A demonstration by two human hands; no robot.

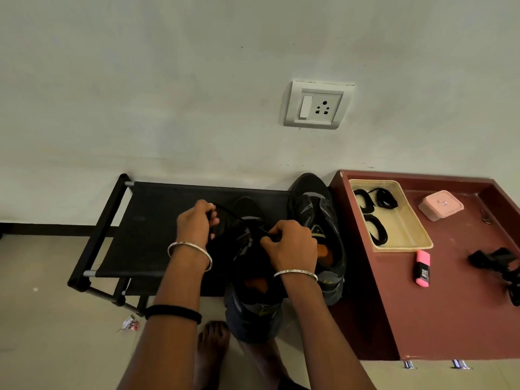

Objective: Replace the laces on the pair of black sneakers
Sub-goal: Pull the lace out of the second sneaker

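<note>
Two black sneakers stand on a black rack (157, 220). The near sneaker (250, 294) points away from me, its heel hanging over the rack's front edge. My left hand (197, 223) grips a black lace (228, 212) pulled out to the left of its eyelets. My right hand (292, 246) pinches the lace over the sneaker's tongue. The second sneaker (318, 220) lies to the right against the cabinet, without visible laces. Coiled black laces (377, 215) lie in a beige tray (405, 243).
A maroon cabinet top (450, 305) on the right carries the tray, a pink box (440, 205), a pink highlighter (422, 268) and a black strap (498, 263). A wall socket (316, 105) is above. My bare foot (211, 350) stands on the tiled floor beside a scrap of wrapper (129, 324).
</note>
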